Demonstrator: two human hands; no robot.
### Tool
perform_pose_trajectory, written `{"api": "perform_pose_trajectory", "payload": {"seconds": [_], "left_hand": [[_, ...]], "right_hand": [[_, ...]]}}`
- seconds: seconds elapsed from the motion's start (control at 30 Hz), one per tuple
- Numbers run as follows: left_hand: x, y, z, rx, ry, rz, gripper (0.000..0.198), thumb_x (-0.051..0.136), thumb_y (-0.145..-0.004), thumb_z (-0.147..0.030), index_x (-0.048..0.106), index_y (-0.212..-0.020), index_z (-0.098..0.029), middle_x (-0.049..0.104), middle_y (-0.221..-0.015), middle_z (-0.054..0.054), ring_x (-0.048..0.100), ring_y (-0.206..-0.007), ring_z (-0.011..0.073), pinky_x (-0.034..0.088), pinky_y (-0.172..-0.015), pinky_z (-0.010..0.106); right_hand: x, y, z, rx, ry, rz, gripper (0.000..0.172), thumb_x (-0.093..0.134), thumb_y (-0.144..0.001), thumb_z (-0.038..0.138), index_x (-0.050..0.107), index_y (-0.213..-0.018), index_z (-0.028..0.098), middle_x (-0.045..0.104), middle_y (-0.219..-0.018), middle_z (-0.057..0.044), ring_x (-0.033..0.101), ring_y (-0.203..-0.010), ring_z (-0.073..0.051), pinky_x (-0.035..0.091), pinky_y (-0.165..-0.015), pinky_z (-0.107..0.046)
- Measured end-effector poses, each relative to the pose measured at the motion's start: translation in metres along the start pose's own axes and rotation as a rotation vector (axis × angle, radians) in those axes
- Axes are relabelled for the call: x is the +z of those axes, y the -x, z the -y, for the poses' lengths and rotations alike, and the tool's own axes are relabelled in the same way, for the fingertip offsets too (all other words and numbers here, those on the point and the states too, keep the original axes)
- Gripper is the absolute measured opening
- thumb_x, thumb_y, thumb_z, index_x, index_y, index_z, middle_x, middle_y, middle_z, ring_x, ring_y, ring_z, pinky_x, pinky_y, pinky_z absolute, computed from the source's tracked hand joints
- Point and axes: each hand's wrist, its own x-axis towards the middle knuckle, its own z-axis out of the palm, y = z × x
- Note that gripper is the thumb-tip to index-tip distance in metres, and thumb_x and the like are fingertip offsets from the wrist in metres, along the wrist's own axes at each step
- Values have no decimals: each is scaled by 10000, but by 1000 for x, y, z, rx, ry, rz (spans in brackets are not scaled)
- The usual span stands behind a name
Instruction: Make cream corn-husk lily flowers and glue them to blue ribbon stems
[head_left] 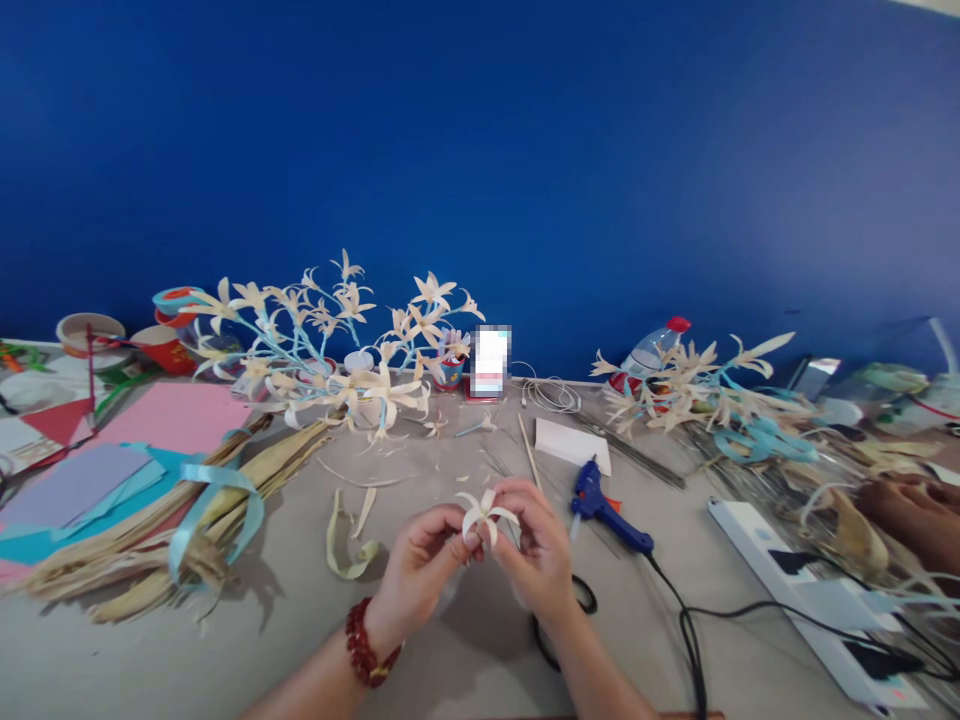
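Note:
A small cream flower (486,514) with narrow curling petals is pinched between my two hands, above the front middle of the table. My left hand (424,560), with a red bead bracelet at the wrist, grips it from the left with thumb and fingers. From the other side my right hand (534,550) holds its petals, fingertips closed. The lower part of the flower is hidden behind my thumbs. To the right lies a blue glue gun (604,508). A curled pale husk strip (341,540) rests left of my hands.
Finished-looking flower sprays (289,320) stand at the back left, more flowers (690,385) at the right. Dried husks (217,510) tied with ribbon lie left on coloured paper (82,490). A white power strip (795,600) with black cables and another person's hand (911,520) are at right.

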Motion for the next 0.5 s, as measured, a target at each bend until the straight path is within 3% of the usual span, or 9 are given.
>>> {"api": "perform_pose_trajectory", "payload": {"seconds": [0.5], "left_hand": [[0, 0, -2, 49, 7, 37, 182, 693, -806, -303, 687, -719, -144, 607, -670, 20, 532, -641, 116, 426, -616, 225]], "right_hand": [[0, -6, 0, 109, -80, 66, 210, 672, -819, 393, 644, -739, 202, 601, -778, -40, 575, -725, -184, 472, -685, -292]]}}
